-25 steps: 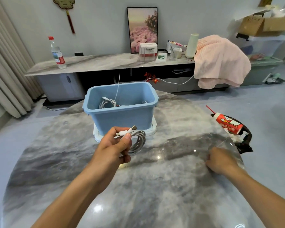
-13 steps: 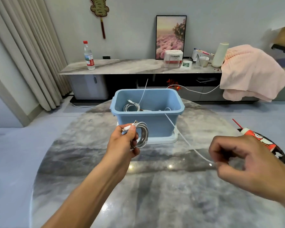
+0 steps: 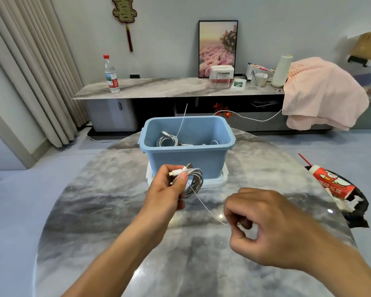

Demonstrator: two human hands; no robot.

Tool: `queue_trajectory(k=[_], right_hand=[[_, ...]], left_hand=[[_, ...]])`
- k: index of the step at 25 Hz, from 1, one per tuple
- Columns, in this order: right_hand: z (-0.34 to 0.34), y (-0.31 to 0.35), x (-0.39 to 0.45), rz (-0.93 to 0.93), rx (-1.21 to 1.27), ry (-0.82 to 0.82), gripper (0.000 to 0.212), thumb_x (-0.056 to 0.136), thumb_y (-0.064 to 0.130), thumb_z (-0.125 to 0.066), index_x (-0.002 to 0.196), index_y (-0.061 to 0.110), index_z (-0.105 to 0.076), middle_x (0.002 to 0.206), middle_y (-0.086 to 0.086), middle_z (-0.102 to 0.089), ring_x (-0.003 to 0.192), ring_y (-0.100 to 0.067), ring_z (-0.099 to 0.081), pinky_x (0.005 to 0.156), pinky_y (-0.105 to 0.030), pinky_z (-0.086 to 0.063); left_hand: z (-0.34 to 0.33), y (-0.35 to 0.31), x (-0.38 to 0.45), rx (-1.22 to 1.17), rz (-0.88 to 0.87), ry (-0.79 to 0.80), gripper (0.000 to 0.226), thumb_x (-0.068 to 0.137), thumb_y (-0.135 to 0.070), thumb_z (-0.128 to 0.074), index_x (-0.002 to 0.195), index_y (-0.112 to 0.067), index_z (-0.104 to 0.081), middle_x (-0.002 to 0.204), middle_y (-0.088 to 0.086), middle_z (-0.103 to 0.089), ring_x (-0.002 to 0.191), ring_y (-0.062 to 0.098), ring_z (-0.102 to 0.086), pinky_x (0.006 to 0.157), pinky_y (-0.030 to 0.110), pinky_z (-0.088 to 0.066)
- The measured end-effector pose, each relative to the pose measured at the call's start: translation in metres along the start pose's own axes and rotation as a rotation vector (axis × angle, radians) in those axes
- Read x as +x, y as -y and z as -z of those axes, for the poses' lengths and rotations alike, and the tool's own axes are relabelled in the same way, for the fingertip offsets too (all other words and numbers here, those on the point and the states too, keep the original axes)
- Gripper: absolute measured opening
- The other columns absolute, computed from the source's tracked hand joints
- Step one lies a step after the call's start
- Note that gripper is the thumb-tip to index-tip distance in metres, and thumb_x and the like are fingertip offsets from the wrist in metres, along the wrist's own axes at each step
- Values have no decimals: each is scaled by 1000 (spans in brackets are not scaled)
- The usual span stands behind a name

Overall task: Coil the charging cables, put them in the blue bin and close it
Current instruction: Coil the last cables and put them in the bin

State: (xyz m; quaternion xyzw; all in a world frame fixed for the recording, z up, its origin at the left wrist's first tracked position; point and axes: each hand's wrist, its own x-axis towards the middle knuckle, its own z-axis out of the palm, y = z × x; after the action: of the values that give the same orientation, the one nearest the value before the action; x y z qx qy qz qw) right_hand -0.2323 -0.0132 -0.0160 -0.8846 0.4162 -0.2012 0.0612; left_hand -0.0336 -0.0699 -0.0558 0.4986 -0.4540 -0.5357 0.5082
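Grey marble covers the round table (image 3: 94, 221), whose near edge is cut off by the frame. On it the blue bin (image 3: 186, 161) stands open on a white lid (image 3: 220, 181), with coiled cables (image 3: 167, 140) inside, partly hidden by its front wall. Just in front of the bin, the left hand (image 3: 166, 189) grips a coiled charging cable (image 3: 194, 183), thumb pressed on its plugs. A thin white cord (image 3: 204, 204) runs from there to the right hand (image 3: 272, 228), whose curled fingers pinch it; its end is hidden.
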Motion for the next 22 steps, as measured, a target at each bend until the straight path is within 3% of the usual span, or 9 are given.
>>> queue_trajectory(k=[7, 12, 16, 22], right_hand=[[-26, 4, 13, 56, -205, -217, 5, 73, 16, -56, 71, 15, -51, 65, 4, -48, 61, -17, -41, 46, -31, -39], [-36, 10, 18, 90, -260, -362, 6, 83, 8, -62, 79, 13, -60, 71, 0, -53, 63, -20, -47, 50, -32, -43], [-33, 10, 15, 111, -144, -442, 12, 88, 4, -66, 96, 13, -67, 81, -1, -65, 68, -24, -60, 55, -37, -52], [-31, 11, 17, -3, 141, -539, 5, 86, 10, -70, 89, 14, -69, 79, 9, -63, 70, -10, -58, 62, -26, -49]], left_hand=[[-5, -1, -15, 117, -93, 218, 9, 99, -18, -54, 106, -17, -57, 66, -17, -57, 62, 8, -47, 63, 30, -42], [-6, 0, -18, 95, -142, 192, 10, 98, -14, -54, 107, -18, -57, 69, -14, -60, 63, 5, -49, 61, 22, -42], [-7, -3, -19, 72, -185, 195, 22, 99, -8, -52, 117, -19, -56, 78, -17, -67, 66, -2, -57, 60, 12, -42], [-7, -3, -18, 79, -191, 178, 26, 97, -6, -55, 116, -20, -65, 85, -14, -68, 70, -3, -59, 63, 11, -43]])
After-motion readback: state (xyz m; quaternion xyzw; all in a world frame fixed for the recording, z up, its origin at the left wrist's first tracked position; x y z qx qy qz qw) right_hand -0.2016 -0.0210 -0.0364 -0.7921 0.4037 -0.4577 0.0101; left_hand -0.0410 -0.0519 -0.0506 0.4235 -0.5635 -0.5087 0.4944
